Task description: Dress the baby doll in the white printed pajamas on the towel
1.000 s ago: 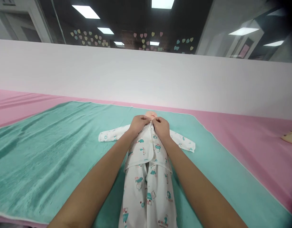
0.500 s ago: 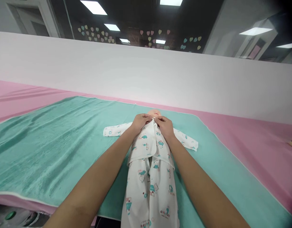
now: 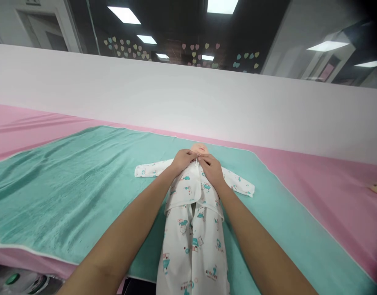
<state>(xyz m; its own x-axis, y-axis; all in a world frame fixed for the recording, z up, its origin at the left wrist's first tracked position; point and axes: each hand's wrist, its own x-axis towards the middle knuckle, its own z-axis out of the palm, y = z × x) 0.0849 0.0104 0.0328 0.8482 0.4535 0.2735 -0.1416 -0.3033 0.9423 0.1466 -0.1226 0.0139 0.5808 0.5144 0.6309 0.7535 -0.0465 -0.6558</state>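
Note:
A baby doll [image 3: 199, 148] lies on its back, its head at the far end, dressed in a white printed top [image 3: 188, 186] and matching trousers [image 3: 193, 250]. Both sleeves stretch out to the sides. My left hand [image 3: 184, 159] is closed at the top's neckline, its fingertips pinching the collar edge. From the other side my right hand [image 3: 211, 167] meets it, fingers bent and pressed on the collar just below the doll's chin. The fingertips of both hands nearly touch, and they hide the fastening between them.
A teal blanket [image 3: 84, 184] with a white edge lies under the doll, over a pink sheet [image 3: 335, 196]. Behind rises a white low wall [image 3: 176, 98] with dark glass above. A clear bottle-like item with a green cap [image 3: 12, 279] sits at the lower left, below the table edge.
My right hand has shifted slightly, its fingers now lying flatter over the collar. My left hand has closed in a little toward it. The view has tilted slightly.

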